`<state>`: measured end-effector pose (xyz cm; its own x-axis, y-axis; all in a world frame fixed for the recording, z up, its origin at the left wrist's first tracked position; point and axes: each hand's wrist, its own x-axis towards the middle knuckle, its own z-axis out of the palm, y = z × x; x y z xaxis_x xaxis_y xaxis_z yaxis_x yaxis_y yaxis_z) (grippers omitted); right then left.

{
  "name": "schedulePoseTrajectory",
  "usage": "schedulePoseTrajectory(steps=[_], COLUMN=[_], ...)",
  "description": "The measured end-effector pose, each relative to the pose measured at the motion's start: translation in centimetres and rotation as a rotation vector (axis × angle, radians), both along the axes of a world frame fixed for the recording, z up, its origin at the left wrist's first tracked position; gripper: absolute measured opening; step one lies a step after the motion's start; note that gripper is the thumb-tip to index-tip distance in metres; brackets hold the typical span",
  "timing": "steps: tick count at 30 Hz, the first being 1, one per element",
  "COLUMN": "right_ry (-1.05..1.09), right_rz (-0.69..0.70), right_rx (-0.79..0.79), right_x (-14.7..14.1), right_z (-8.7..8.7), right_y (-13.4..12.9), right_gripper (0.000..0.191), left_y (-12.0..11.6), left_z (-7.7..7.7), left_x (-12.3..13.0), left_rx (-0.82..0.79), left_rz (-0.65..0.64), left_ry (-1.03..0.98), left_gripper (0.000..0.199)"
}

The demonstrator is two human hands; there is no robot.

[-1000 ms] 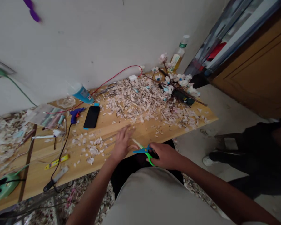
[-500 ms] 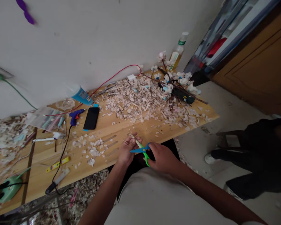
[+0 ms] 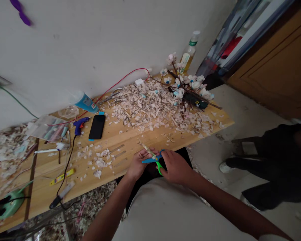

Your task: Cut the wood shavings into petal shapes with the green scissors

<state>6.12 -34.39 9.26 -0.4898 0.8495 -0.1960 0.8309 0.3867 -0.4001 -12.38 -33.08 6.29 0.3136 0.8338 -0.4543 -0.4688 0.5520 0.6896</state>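
Observation:
My right hand [image 3: 175, 165] is closed round the handles of a pair of blue and green scissors [image 3: 160, 167] at the table's front edge. Their blue blade points left, towards my other palm. Between the fingers of my left hand [image 3: 137, 164] is a narrow pale strip [image 3: 146, 148], like a dried husk or petal piece, slanting up and left. Its lower end meets the scissors; I cannot tell whether the blades are through it. Just beyond both hands lies a heap of pale dry scraps [image 3: 145, 107] on the wooden table [image 3: 130, 135].
Flowering branches [image 3: 188, 87] and a bottle [image 3: 188, 55] stand at the back right. A phone [image 3: 97, 127], a glue gun [image 3: 79, 125], a blue cup [image 3: 87, 103] and a yellow cutter [image 3: 62, 176] are on the left. Someone in dark clothes [image 3: 268, 160] is at the right.
The scissors and my right hand have moved slightly right, and the blades look more closed around the strip's lower end. My left fingers have curled in further.

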Motion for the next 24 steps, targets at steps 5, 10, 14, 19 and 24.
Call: schedulePoseTrajectory(steps=[5, 10, 14, 19, 24], right_ry=[0.02, 0.057, 0.138, 0.292, 0.478], right_rz=[0.003, 0.006, -0.007, -0.097, -0.187], right_rx=[0.001, -0.025, -0.069, -0.202, -0.427], right_x=[0.1, -0.2, -0.5, -0.7, -0.6], right_z=[0.0, -0.2, -0.3, 0.0, -0.6], right_y=[0.0, -0.5, -0.9, -1.0, -1.1], right_gripper=[0.034, 0.029, 0.025, 0.02, 0.021], left_y=[0.2, 1.6, 3.0, 3.0, 2.5], left_z=[0.0, -0.2, 0.0, -0.1, -0.4], left_x=[-0.4, -1.7, -2.5, -2.1, -1.5], left_rx=[0.0, 0.008, 0.011, -0.005, 0.002], left_rz=[0.027, 0.165, 0.275, 0.248, 0.31], left_ry=[-0.031, 0.008, -0.003, 0.006, 0.049], left_gripper=[0.031, 0.029, 0.029, 0.03, 0.04])
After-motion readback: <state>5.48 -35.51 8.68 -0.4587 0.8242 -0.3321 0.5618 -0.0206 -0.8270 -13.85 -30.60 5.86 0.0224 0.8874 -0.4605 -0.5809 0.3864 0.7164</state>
